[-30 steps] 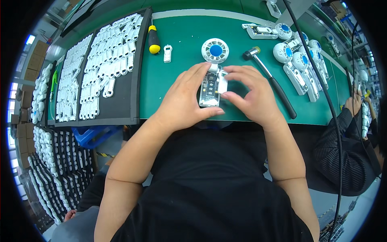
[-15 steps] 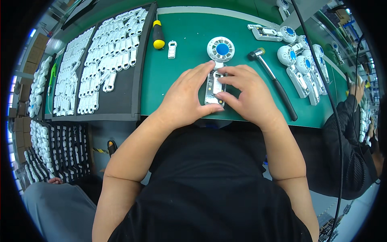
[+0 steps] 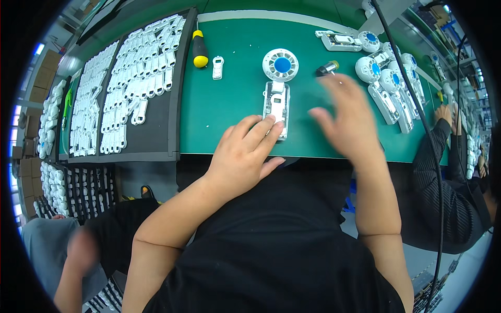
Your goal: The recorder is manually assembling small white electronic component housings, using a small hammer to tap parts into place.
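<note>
Left hand (image 3: 241,154) lay flat on the green tabletop (image 3: 229,99), fingers (image 3: 263,130) extended and unclenched, tips pressing the lower end of the white handheld fan with a blue hub and an opened handle (image 3: 278,88). The fan lay lengthwise near the tabletop's front edge, round head pointing away from the person.

Right hand (image 3: 347,117) was blurred above the tabletop, right of the fan, fingers spread and holding nothing. Just beyond its fingertips lay the head of a hammer (image 3: 327,68).

A yellow-and-black screwdriver handle (image 3: 199,49) and a small white plastic cover (image 3: 217,68) lay farther back on the left. Black trays of white plastic parts (image 3: 135,88) sat left of the tabletop; more white fans (image 3: 386,78) sat at far right.
</note>
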`<action>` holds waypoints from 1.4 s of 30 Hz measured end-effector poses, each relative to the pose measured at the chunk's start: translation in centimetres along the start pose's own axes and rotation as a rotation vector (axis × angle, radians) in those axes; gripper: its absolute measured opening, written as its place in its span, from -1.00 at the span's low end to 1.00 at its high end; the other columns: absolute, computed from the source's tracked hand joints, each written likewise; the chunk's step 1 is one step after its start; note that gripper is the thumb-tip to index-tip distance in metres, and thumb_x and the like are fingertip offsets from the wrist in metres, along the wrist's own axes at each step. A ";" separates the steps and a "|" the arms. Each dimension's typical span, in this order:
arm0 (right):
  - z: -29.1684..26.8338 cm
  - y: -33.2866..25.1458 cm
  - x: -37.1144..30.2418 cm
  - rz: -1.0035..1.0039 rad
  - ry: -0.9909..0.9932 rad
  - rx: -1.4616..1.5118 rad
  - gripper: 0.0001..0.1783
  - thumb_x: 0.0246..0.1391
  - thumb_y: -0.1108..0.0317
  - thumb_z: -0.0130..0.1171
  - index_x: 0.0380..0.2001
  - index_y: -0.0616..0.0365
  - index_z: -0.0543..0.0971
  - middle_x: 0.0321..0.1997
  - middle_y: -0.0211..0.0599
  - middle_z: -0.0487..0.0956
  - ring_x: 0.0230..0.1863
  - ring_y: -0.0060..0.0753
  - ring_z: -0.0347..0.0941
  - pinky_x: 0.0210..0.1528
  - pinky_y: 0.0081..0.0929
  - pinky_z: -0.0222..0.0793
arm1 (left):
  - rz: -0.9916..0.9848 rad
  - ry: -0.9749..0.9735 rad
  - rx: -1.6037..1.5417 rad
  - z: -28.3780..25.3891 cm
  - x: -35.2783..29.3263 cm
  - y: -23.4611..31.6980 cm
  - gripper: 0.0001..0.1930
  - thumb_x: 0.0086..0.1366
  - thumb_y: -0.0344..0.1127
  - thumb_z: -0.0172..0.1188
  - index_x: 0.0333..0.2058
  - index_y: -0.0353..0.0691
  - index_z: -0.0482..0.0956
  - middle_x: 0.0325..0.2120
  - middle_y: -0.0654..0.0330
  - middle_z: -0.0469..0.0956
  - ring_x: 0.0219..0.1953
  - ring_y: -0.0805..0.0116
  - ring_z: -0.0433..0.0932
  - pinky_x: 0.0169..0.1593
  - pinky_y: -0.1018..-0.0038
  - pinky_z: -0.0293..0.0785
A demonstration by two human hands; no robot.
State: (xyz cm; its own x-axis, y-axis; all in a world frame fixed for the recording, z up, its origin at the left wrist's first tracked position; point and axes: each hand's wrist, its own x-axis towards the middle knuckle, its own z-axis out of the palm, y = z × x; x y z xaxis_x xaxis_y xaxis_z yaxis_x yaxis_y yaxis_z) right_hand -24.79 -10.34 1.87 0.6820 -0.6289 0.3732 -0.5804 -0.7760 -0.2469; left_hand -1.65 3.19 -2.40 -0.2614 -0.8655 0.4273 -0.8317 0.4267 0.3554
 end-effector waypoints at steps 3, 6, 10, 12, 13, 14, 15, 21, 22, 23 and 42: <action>-1.3 5.5 -3.5 0.418 -0.096 -0.268 -0.59 0.27 0.25 0.33 0.09 0.21 0.56 0.06 0.05 0.62 0.07 0.21 0.55 0.11 -0.01 0.48 | 0.006 0.012 0.019 0.1 0.3 0.4 -0.23 0.03 -0.20 0.60 0.24 -0.23 0.55 0.21 0.06 0.51 0.22 -0.02 0.50 0.15 0.10 0.51; -2.2 4.1 -4.2 0.427 -0.105 -0.048 -0.66 0.33 0.31 0.24 0.08 0.23 0.55 -0.03 0.12 0.62 -0.03 0.28 0.55 0.03 0.03 0.48 | -0.001 0.015 0.007 0.1 0.4 0.5 -0.25 0.05 -0.19 0.58 0.24 -0.24 0.55 0.20 0.06 0.51 0.19 -0.01 0.51 0.14 0.10 0.52; -2.4 -2.3 -4.8 0.341 -0.164 0.462 -0.69 0.42 0.41 0.05 0.15 0.24 0.51 -0.14 0.23 0.62 -0.15 0.37 0.57 -0.06 0.09 0.48 | -0.017 0.019 0.030 0.1 0.2 0.5 -0.25 0.06 -0.19 0.57 0.24 -0.24 0.53 0.18 0.07 0.52 0.17 0.00 0.51 0.14 0.11 0.51; -1.9 -3.3 -4.1 0.302 -0.218 0.473 -0.67 0.42 0.42 0.03 0.17 0.25 0.50 -0.13 0.24 0.63 -0.14 0.37 0.57 -0.06 0.09 0.49 | -0.015 0.015 0.031 0.1 0.4 0.6 -0.25 0.07 -0.19 0.57 0.25 -0.24 0.53 0.17 0.08 0.52 0.17 0.01 0.51 0.13 0.12 0.51; -1.8 -3.7 -3.9 0.262 -0.273 0.485 -0.65 0.42 0.43 0.02 0.20 0.25 0.48 -0.11 0.24 0.63 -0.14 0.37 0.58 -0.06 0.09 0.49 | -0.014 0.012 0.034 0.1 0.4 0.6 -0.25 0.07 -0.19 0.57 0.25 -0.24 0.52 0.17 0.08 0.52 0.16 0.01 0.51 0.12 0.12 0.52; -1.8 -3.8 -3.7 0.221 -0.327 0.497 -0.63 0.42 0.44 0.00 0.23 0.26 0.46 -0.09 0.25 0.64 -0.14 0.38 0.59 -0.06 0.09 0.50 | -0.014 0.009 0.037 0.1 0.5 0.7 -0.24 0.07 -0.19 0.57 0.25 -0.24 0.52 0.16 0.08 0.52 0.16 0.02 0.51 0.12 0.13 0.52; -2.3 -4.1 -3.9 0.222 -0.328 0.496 -0.63 0.42 0.44 0.00 0.23 0.26 0.46 -0.09 0.25 0.64 -0.14 0.38 0.59 -0.06 0.09 0.50 | -0.014 0.009 0.036 0.0 0.6 0.7 -0.24 0.07 -0.19 0.57 0.25 -0.24 0.52 0.16 0.08 0.52 0.16 0.02 0.51 0.12 0.13 0.52; -1.5 -3.8 -3.9 0.203 -0.284 0.494 -0.51 0.45 0.41 -0.08 0.36 0.38 0.38 -0.39 -0.11 0.51 -0.38 -0.18 0.48 -0.28 -0.29 0.39 | -0.017 0.006 0.044 -0.1 0.6 0.7 -0.26 0.07 -0.21 0.55 0.24 -0.24 0.52 0.13 0.10 0.53 0.15 0.05 0.51 0.08 0.17 0.52; -1.1 -3.8 -3.5 0.205 -0.349 0.400 -0.49 0.47 0.38 -0.12 0.37 0.42 0.37 -0.54 -0.29 0.44 -0.49 -0.45 0.41 -0.38 -0.43 0.33 | -0.020 0.006 0.037 -0.1 0.7 0.7 -0.27 0.06 -0.22 0.55 0.23 -0.24 0.53 0.13 0.10 0.53 0.15 0.06 0.51 0.07 0.17 0.51; -1.6 -3.8 -3.7 0.206 -0.349 0.399 -0.49 0.47 0.38 -0.12 0.37 0.42 0.37 -0.54 -0.29 0.44 -0.49 -0.45 0.41 -0.38 -0.43 0.33 | -0.019 0.006 0.034 -0.1 0.8 0.7 -0.27 0.06 -0.22 0.55 0.23 -0.24 0.53 0.13 0.10 0.53 0.15 0.06 0.51 0.07 0.17 0.51; -2.8 -2.8 -3.9 0.472 -0.271 0.583 -0.58 0.52 0.32 -0.06 0.30 0.27 0.45 -0.35 0.14 0.60 -0.30 0.27 0.58 -0.21 -0.04 0.46 | 0.021 0.015 -0.109 -0.8 1.3 -0.7 -0.34 0.04 -0.34 0.54 0.17 -0.24 0.59 0.13 0.05 0.56 0.11 -0.02 0.56 0.14 0.13 0.54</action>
State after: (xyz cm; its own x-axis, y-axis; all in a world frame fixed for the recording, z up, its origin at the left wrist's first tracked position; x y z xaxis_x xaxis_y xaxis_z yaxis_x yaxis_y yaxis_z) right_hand -27.11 -5.58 3.57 0.5505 -0.8289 -0.0994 -0.5595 -0.2779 -0.7809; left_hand -1.06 2.00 -1.42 -0.2703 -0.8524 0.4476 -0.7679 0.4713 0.4338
